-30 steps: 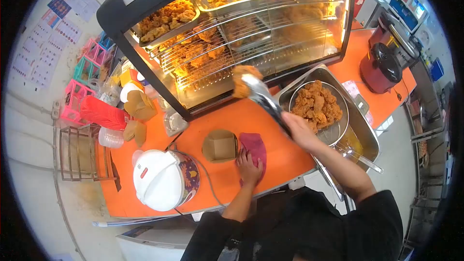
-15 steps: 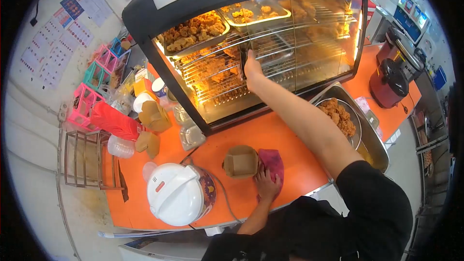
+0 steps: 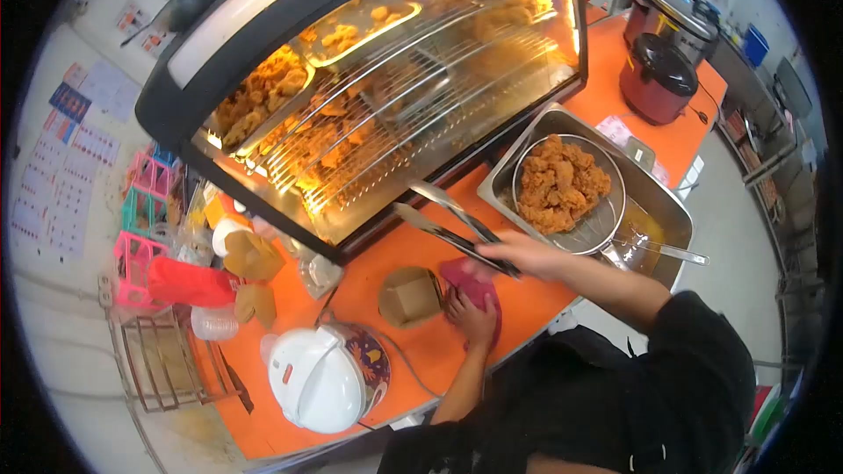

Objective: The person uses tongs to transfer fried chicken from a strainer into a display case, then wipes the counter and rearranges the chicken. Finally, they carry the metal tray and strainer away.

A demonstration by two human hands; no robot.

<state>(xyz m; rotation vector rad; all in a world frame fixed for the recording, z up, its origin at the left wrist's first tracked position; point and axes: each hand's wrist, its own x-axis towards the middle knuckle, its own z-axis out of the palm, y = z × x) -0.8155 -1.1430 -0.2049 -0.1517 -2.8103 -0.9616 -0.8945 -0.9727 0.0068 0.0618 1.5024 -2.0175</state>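
Observation:
My right hand (image 3: 518,256) is wrapped round a pair of metal tongs (image 3: 448,218), whose two arms stand apart and point at the warmer cabinet (image 3: 351,246). Below it, my left hand (image 3: 472,316) rests on a pink cloth (image 3: 486,288) on the orange counter (image 3: 373,261), fingers spread. Just left of the cloth sits an open brown paper box (image 3: 413,297). Right of the tongs, fried chicken (image 3: 562,184) lies in a round wire strainer (image 3: 617,211) over a metal tray (image 3: 678,254).
A white rice cooker (image 3: 320,379) is at the front left. Paper containers (image 3: 250,254), a red bag (image 3: 189,283) and coloured baskets (image 3: 136,268) stand at the left. A dark red cooker (image 3: 654,79) sits at the far right.
My right hand has moved from the cabinet's glass front down toward the cloth and now holds tongs. The view has shifted right, showing more of the strainer. My left hand stays at the cloth.

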